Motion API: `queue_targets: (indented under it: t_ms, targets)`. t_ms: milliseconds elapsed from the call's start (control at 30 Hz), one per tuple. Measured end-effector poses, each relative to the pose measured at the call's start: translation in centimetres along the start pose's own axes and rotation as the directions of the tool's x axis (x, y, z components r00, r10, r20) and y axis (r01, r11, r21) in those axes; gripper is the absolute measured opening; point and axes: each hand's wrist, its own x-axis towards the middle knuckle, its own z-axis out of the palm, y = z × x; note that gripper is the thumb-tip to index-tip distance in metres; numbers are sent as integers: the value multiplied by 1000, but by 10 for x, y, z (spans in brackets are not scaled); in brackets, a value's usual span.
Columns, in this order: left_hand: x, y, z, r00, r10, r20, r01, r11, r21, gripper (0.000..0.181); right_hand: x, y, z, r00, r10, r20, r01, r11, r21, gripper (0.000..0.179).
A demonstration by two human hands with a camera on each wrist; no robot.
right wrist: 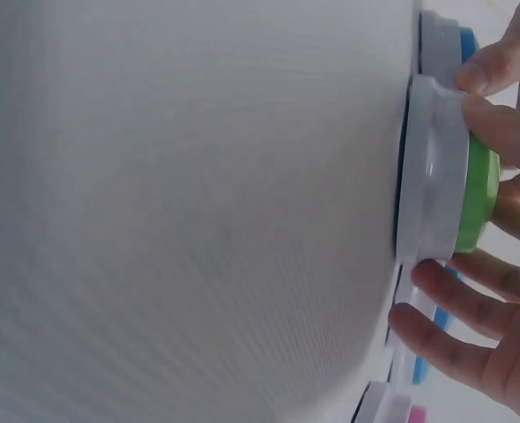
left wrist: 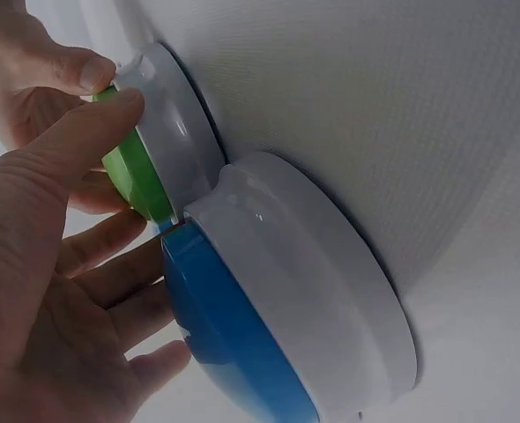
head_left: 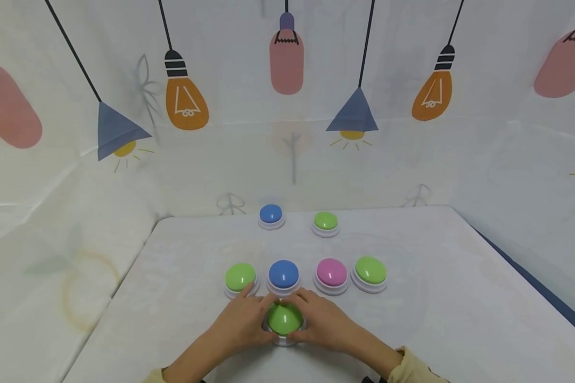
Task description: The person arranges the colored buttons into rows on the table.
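Note:
Both hands are around the nearest green push button (head_left: 285, 320), a dome on a white round base. My left hand (head_left: 241, 323) holds its left side, thumb at the near edge and index finger at the far edge. On the opposite side my right hand (head_left: 325, 322) holds it the same way. The left wrist view shows a blue push button (left wrist: 229, 330) close beside the left fingers; the left hand hides it in the head view. Another left finger overlaps the green push button (head_left: 240, 276) behind. In the right wrist view, the right fingers (right wrist: 458, 304) spread along the base.
Behind the hands stand a blue button (head_left: 284, 274), a pink button (head_left: 332, 272) and a green button (head_left: 370, 270). Farther back are another blue button (head_left: 270, 214) and green button (head_left: 326, 221). The white table (head_left: 182, 266) meets a lamp-printed cloth backdrop (head_left: 249, 159).

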Motion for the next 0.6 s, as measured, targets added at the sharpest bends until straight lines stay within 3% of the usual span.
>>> queue_targets:
  t_ms: [367,600]
  targets:
    - [-1,-3,-2,999,32,-9,-32,999,31,61,-3,-2,-3,1000,4,14,-4,1000,-5,63]
    - [4,-6,-18,1000,15,0,-15,999,44,64,1,1,-15,999,28,17,-27,999,-32,65]
